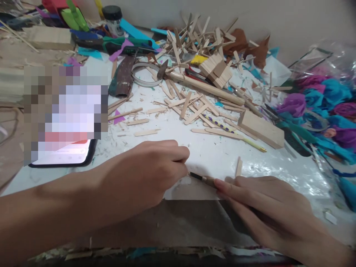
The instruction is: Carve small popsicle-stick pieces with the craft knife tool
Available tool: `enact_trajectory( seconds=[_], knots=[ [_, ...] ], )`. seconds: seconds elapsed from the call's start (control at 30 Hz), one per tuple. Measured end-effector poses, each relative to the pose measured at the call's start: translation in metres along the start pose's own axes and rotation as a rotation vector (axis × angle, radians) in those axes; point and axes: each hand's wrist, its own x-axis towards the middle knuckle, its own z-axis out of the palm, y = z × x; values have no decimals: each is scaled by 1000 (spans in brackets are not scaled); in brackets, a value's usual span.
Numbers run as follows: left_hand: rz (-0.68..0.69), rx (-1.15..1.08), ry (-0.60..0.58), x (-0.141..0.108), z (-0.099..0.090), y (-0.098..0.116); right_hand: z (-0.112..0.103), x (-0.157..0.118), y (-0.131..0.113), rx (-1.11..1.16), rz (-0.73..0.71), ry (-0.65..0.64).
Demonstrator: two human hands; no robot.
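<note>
Near the table's (289, 168) front edge, your left hand (164, 168) is clenched; your right hand (258, 196) grasps a slim-bladed tool (208, 180).

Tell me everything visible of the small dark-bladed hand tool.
The small dark-bladed hand tool has a narrow, metal-looking blade, a pale collar and a brownish handle, seemingly wood. The right hand grips the handle, hiding its rear. It slants, blade leftward, tip close to the closed left hand; whether they touch is unclear.
</note>
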Motion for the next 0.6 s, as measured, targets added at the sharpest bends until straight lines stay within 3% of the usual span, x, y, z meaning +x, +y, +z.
enact_trajectory(
  seconds=[0.6],
  knots=[
    [1, 7, -99, 2, -2, 2, 3, -3, 1, -47, -31, 48]
  ],
)
